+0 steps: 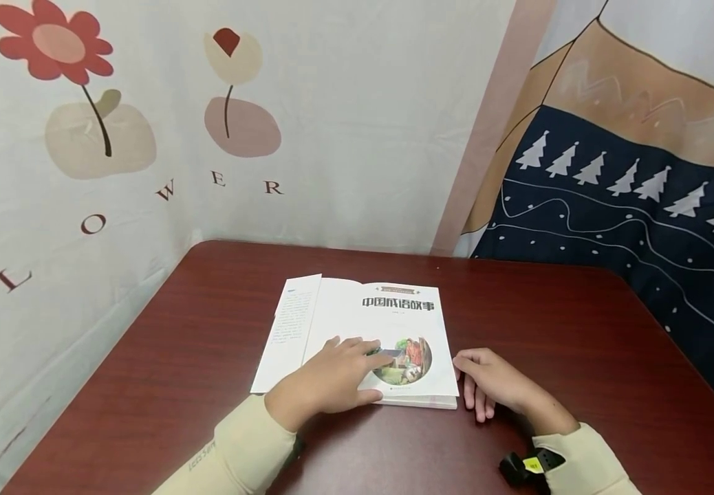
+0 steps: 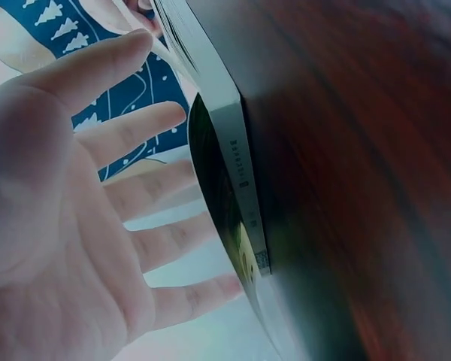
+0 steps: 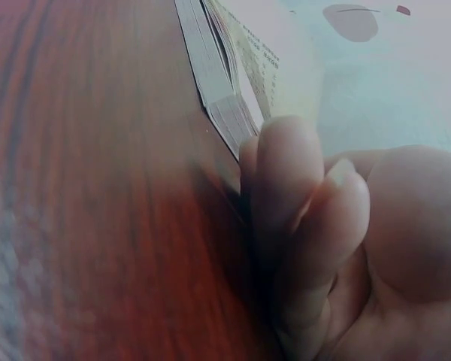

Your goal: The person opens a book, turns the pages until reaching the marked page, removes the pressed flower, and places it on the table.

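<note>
The table (image 1: 536,309) is dark red-brown and shiny, with 2 round far corners. 1 open book (image 1: 341,313) lies on it, nearer the left edge than the right. The right hand (image 1: 494,382) rests beside the book, toward the right edge.

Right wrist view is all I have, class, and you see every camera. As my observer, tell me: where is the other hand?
Observer: The left hand is over the open book, fingers spread.
Operator: Is anything pictured on the book?
Observer: Yes, a round colour picture, partly covered by that hand.
Operator: Any printing on its spine?
Observer: Yes, small dark characters show there in the left wrist view.
</note>
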The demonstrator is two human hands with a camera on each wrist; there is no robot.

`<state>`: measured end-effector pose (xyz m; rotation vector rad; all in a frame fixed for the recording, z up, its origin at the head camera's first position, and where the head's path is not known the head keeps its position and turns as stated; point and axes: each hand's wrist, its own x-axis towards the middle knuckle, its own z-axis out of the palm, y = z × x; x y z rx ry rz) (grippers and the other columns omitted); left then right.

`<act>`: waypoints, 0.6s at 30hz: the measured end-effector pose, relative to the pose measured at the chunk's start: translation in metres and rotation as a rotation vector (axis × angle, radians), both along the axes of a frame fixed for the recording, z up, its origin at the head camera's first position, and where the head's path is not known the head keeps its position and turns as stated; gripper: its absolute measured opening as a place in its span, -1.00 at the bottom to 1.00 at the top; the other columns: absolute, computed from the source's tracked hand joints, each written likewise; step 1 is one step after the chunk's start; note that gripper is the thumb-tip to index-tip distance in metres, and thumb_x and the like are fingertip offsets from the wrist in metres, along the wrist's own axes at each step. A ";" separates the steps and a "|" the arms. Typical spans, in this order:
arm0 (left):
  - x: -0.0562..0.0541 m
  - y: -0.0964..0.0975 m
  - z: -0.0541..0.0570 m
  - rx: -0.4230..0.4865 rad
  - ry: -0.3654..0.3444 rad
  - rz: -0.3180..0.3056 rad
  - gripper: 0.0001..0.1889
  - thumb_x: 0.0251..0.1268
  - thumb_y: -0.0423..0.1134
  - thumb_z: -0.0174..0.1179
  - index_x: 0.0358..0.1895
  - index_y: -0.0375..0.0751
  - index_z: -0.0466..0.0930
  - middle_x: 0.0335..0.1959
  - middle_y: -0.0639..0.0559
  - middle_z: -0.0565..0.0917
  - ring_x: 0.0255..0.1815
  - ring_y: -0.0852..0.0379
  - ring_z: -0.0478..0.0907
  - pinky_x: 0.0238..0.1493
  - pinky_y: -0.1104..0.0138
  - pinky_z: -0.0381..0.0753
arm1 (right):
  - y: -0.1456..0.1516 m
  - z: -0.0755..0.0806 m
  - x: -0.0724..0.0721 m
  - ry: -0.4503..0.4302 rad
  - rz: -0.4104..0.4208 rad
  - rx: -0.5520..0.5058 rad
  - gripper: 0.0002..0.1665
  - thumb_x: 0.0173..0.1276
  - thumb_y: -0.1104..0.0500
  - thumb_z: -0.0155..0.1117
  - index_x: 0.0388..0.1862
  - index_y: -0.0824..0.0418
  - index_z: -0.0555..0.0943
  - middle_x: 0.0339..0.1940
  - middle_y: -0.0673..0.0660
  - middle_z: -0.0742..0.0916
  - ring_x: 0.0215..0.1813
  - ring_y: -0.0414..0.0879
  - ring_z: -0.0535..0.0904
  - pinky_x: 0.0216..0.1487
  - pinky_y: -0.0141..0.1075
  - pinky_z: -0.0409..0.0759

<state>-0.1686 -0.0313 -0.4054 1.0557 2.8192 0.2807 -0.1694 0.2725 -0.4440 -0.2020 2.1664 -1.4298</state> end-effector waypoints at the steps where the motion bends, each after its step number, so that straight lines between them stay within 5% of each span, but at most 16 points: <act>1: 0.000 0.000 0.000 -0.001 0.005 -0.002 -0.43 0.30 0.09 0.28 0.38 0.14 0.49 0.42 -0.06 0.49 0.43 -0.11 0.42 0.38 -0.21 0.35 | 0.000 0.000 0.000 0.003 0.001 0.002 -0.63 0.62 0.13 -0.19 -0.28 0.37 0.44 -0.73 0.11 0.61 -0.80 -0.13 0.58 -0.78 -0.35 0.49; 18: -0.001 0.001 0.000 0.004 0.044 -0.037 -0.47 0.41 -0.04 0.18 0.42 0.09 0.43 0.37 -0.06 0.54 0.38 -0.06 0.49 0.34 -0.05 0.45 | -0.001 0.001 0.003 0.004 -0.010 0.011 -0.69 0.56 0.17 -0.15 -0.23 0.39 0.45 -0.72 0.11 0.61 -0.80 -0.15 0.57 -0.78 -0.35 0.49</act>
